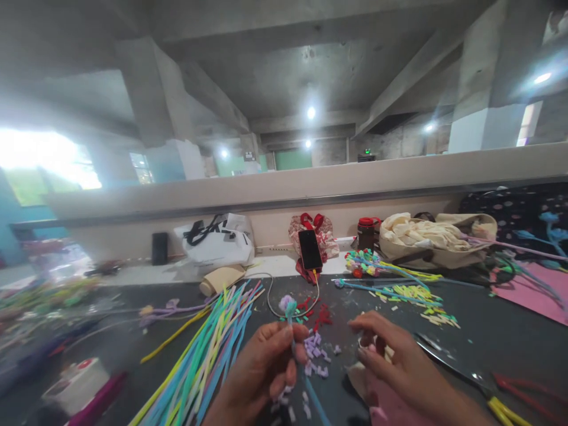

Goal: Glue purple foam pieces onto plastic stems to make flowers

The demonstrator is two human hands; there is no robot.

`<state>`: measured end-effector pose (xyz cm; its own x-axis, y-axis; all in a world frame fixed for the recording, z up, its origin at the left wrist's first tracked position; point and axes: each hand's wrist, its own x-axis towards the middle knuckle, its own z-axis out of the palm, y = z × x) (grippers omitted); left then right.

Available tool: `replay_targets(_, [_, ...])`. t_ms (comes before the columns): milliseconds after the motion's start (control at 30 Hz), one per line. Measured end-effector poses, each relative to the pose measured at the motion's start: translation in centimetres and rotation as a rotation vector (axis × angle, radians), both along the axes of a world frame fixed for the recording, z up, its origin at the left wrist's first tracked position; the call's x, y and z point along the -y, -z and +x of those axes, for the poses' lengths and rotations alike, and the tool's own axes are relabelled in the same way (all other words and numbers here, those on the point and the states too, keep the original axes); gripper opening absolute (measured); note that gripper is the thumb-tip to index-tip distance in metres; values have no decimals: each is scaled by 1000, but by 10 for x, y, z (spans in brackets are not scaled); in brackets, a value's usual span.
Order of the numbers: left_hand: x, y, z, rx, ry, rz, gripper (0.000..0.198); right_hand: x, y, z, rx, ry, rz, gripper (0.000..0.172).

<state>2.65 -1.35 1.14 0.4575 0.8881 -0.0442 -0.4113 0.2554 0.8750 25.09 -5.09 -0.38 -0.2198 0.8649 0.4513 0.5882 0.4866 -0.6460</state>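
Observation:
My left hand (268, 361) pinches a blue pipe-cleaner stem (314, 395) topped with a small teal and lilac fuzzy tip (289, 306). The stem runs down below the fingers toward the front edge of view. My right hand (394, 355) is apart from the stem, its fingers bent with a gap between thumb and forefinger. Under it lie something pale and a pink sheet (390, 402), partly hidden by the hand. Between the hands lie several short lilac pieces (316, 349), with red pieces (323, 316) farther back.
Long multicoloured pipe cleaners (208, 343) spread on the left. A phone (310, 249) leans upright, its cable curving across the dark table. Yellow pieces (412, 296) lie back right. A metal-bladed tool (448, 359) with coloured handles is at right. Bags and a bottle (366, 235) line the back.

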Motion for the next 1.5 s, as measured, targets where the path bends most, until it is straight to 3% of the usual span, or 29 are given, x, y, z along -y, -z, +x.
replay_targets(233, [-13, -4, -22, 39, 28, -27, 26, -15, 3, 1, 43, 50, -99, 13])
replay_targets(367, [-16, -4, -28, 53, 24, -68, 24, -35, -13, -7, 289, -43, -141, 14])
replay_targets(500, [-16, -8, -33, 124, -93, -139, 20, -62, -23, -25, 499, -84, -94, 17])
replay_targets(667, [-19, -13, -39, 265, -225, -137, 16, -97, -10, -53, 623, -78, -86, 25])
replay_targets(833, [-23, -10, -36, 246, -258, -122, 16, -122, 0, -77, 778, -77, -147, 13])
replay_targets(900, [-24, -8, -35, 223, -278, -120, 17, -128, -2, -84, 824, -72, -161, 16])
replay_targets(1100, [-26, -4, -33, 195, -276, -126, 16, -138, -8, -84, 890, -64, -206, 20])
replay_targets(1300, [-24, -5, -29, 174, -252, -115, 16, -132, -4, -72, 904, -63, -224, 21])
replay_targets(1500, [-23, -7, -26, 159, -283, -151, 15, -133, 3, -80, 913, -43, -218, 20])
